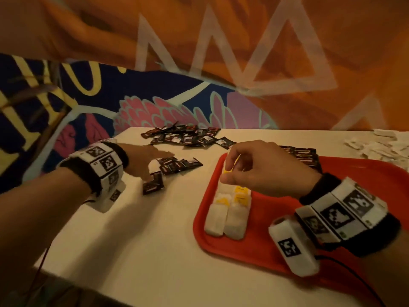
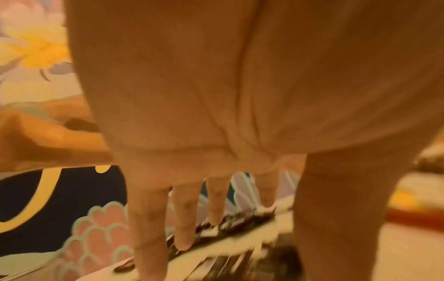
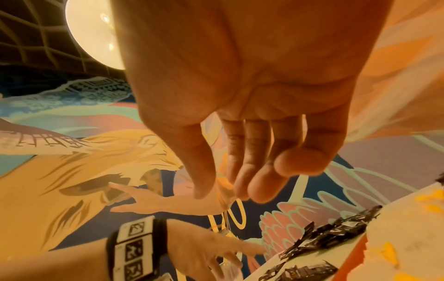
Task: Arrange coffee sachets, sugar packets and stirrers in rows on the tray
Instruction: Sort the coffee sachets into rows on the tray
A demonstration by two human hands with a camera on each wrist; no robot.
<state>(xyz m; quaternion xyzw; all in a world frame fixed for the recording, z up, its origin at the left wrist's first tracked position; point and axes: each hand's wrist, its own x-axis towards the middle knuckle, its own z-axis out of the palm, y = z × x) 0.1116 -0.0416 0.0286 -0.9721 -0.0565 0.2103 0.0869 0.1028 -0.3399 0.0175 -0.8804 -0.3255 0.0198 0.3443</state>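
Observation:
A red tray [image 1: 276,218] lies on the white table, with white and yellow sugar packets [image 1: 228,209] in two short columns at its left. Black coffee sachets [image 1: 306,156] line its far edge. My right hand [image 1: 228,171] hovers over the far end of the columns and pinches a sugar packet [image 1: 229,168] between thumb and forefinger. In the right wrist view the right hand [image 3: 223,188] has its fingertips close together round something yellowish. My left hand [image 1: 152,161] reaches down with straight, spread fingers [image 2: 183,218] onto loose black sachets [image 1: 177,166] left of the tray.
A larger heap of black sachets [image 1: 186,136] lies near the table's far edge. White paper packets [image 1: 380,145] are piled at the far right. A painted wall stands close behind the table. The table's front edge [image 1: 132,291] runs below my arms.

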